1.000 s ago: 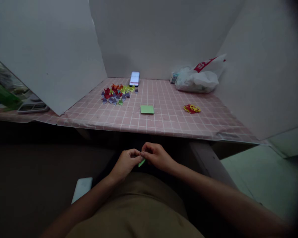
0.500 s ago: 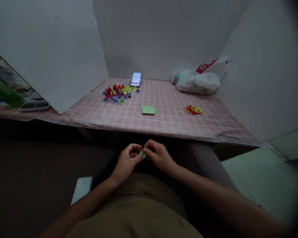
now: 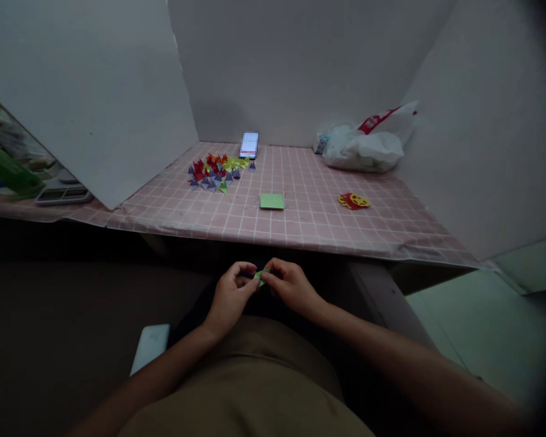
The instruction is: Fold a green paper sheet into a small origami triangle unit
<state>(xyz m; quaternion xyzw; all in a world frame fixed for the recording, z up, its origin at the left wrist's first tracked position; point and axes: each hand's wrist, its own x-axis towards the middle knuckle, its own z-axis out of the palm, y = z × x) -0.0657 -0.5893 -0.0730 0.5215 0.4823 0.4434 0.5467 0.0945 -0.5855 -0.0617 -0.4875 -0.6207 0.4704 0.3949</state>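
Observation:
Over my lap, below the table's front edge, a small folded piece of light green paper (image 3: 261, 277) is pinched between both hands. My left hand (image 3: 232, 296) grips its left side between thumb and fingers. On the other side, my right hand (image 3: 292, 284) pinches it with thumb and forefinger; the fingertips cover part of the paper. A stack of green square paper (image 3: 272, 201) lies on the table straight ahead. To its left stand several small folded paper figures (image 3: 218, 173) in red, orange, yellow, purple and green.
A pink checked cloth covers the table (image 3: 309, 227), with white panels around it. A phone (image 3: 249, 145) leans at the back, near a white plastic bag (image 3: 364, 149). Red and yellow cut-out pieces (image 3: 353, 201) lie right. A white slab-like device (image 3: 150, 348) rests beside my left forearm.
The green paper has turned in my fingers, and more of it shows toward my right hand. Both hands have shifted only slightly.

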